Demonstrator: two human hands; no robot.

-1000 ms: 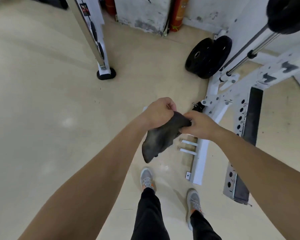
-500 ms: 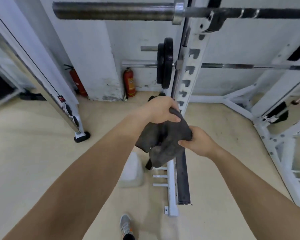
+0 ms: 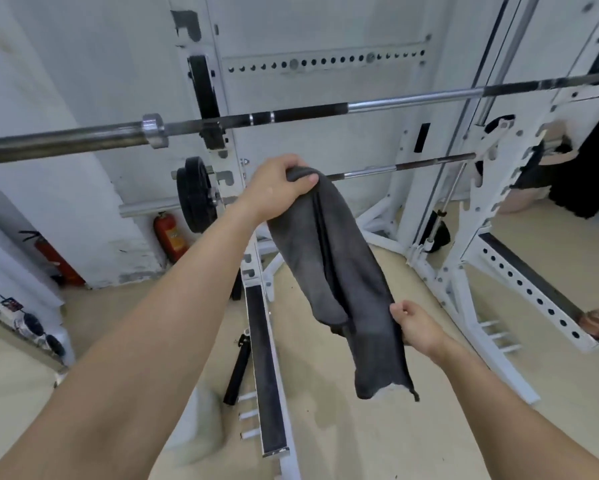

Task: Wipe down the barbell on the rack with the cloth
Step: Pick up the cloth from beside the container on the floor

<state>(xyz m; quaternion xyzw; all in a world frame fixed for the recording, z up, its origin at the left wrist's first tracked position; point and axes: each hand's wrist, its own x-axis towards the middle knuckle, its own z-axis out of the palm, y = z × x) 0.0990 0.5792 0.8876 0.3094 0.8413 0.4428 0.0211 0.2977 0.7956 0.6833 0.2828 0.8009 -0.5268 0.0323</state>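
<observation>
Below barbell [image 3: 311,112], left hand [image 3: 273,188] grips cloth [image 3: 336,271] top; right hand [image 3: 419,327] pinches edge

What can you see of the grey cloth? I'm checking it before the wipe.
The dark grey fabric cloth hangs long and creased in front of the white rack, apart from the barbell. The left hand grips its bunched top; the right hand pinches its lower edge. Its bottom corner looks frayed and pale.

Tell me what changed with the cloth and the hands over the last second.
The cloth went from bunched between the hands to hanging long. The left hand rose with its top end; the right hand dropped to its side edge. The view lifted from the floor to the barbell. Both hands kept hold; the barbell is untouched.
</observation>
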